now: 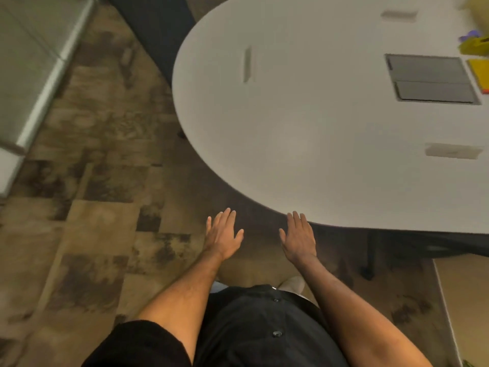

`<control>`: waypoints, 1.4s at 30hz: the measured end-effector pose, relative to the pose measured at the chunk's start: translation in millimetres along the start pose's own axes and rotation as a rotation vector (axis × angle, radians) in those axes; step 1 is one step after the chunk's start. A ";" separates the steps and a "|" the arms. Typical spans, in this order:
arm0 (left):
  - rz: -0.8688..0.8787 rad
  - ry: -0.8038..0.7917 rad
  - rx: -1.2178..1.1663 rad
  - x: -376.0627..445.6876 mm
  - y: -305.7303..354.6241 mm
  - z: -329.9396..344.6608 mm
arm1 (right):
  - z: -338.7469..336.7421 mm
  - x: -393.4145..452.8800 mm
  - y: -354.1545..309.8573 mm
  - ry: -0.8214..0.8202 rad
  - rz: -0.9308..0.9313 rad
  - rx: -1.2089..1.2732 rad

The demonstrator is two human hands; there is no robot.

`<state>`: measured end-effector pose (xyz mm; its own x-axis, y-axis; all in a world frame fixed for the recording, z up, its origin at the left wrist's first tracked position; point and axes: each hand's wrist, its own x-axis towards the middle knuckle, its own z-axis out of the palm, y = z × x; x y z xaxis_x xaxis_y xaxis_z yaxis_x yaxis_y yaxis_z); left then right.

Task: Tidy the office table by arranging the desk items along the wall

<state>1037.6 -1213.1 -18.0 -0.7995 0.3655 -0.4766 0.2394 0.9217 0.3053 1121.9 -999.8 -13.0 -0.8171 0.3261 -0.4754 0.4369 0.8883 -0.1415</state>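
Hands first: I see my left hand (223, 233) and right hand (299, 235) both held out flat, fingers straight and spread a little, neither grip holding anything. They hang over the carpet (100, 213) just short of the near rounded edge of the counter (304, 123), the right fingertips almost at that edge, the left a bit further off.

Desk items lie at the far right end of the counter, well apart from both hands: a yellow pad (480, 75) just right of the dark inset panel (430, 78), and beyond it a blurred yellow-green thing (475, 45) with something purple on it. I cannot tell what those are.

Everything to be moved lies up and to the right of that panel, so I judge my right hand the nearer one for the first reach. No wall shows near the items.
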 end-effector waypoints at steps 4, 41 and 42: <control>-0.072 0.044 -0.016 -2.2 -83.8 -30.8 | 5.5 14.1 -85.7 0.002 -0.089 -0.034; -0.592 0.295 -0.177 320.9 -450.0 -361.4 | -147.8 489.1 -625.8 -0.131 -0.659 -0.290; -0.591 0.295 -0.179 333.5 -460.1 -371.9 | -149.8 499.7 -638.1 -0.149 -0.660 -0.282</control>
<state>455.9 -1563.6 -10.8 -0.8906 -0.2669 -0.3682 -0.3584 0.9104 0.2068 378.5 -1355.3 -30.2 -0.8080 -0.3357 -0.4843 -0.2587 0.9405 -0.2204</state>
